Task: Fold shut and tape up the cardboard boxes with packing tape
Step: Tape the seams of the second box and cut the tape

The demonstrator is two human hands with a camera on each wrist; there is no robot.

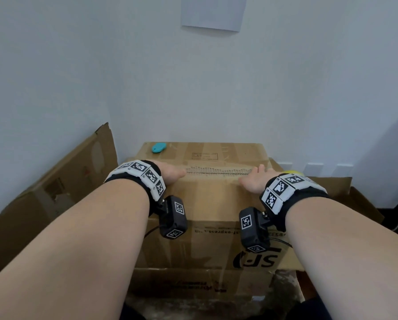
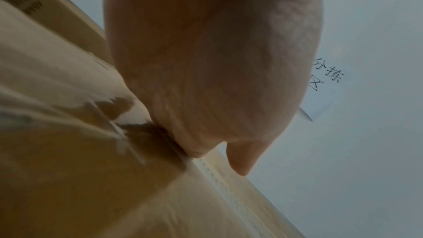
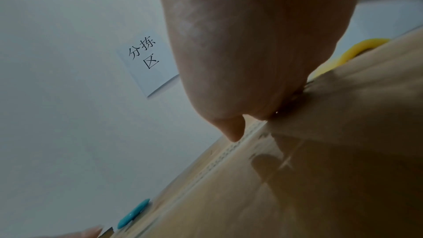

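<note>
A brown cardboard box (image 1: 212, 204) printed with "SF" stands right in front of me. Its near flap is folded down, and the flap's corrugated edge (image 1: 216, 173) runs across the top. My left hand (image 1: 171, 173) presses on the left end of that edge with the thumb pointing right; its fingers are hidden. My right hand (image 1: 253, 181) lies flat on the right end with straight fingers. In the wrist views the palm of the left hand (image 2: 217, 61) and of the right hand (image 3: 251, 42) sit against the cardboard. A yellow object (image 1: 294, 172) peeks from behind my right wrist.
A small teal object (image 1: 158, 147) lies on the far left corner of the box top. Flattened cardboard (image 1: 54, 192) leans at the left, and an open box (image 1: 346, 188) stands at the right. Another carton (image 1: 205, 285) lies under the box. A paper sign (image 1: 213, 12) hangs on the white wall.
</note>
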